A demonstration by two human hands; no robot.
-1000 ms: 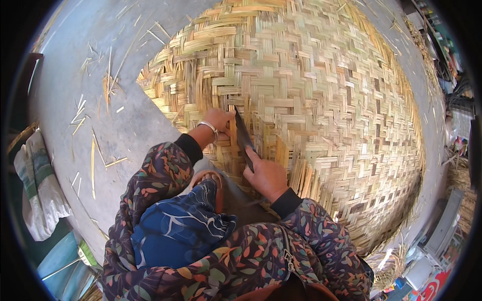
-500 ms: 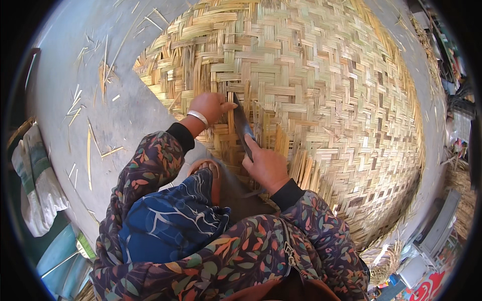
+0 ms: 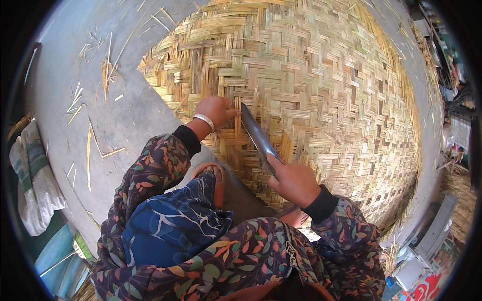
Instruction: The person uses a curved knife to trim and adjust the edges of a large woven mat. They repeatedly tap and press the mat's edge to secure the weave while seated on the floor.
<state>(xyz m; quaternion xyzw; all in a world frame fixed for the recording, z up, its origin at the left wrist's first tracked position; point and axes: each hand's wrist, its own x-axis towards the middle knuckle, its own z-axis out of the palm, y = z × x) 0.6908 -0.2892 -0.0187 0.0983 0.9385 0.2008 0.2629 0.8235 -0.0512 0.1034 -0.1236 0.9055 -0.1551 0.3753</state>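
Observation:
A large woven mat (image 3: 321,85) of pale yellow-green, flat plant strips spreads over the floor in front of me. My left hand (image 3: 215,111), with a pale bangle at the wrist, rests at its near left part. Thumb and fingers there are pinched at an upright strip (image 3: 238,116) of the weave. My right hand (image 3: 295,181) is wrapped round the handle of a long knife (image 3: 257,134). The dark blade slants up and left across the mat, its tip close beside the strip at my left fingers. The knife's handle is mostly hidden in my grip.
Loose cut strips (image 3: 89,150) lie scattered on the grey floor (image 3: 135,120) to the left. A white and green sack (image 3: 37,185) is at the far left. My sandalled foot (image 3: 213,173) stands by the mat's near edge. Straw and household items line the right.
My right hand has moved right and toward me, drawing the knife back so more of its blade shows. My left hand has shifted slightly right and stays by the strip.

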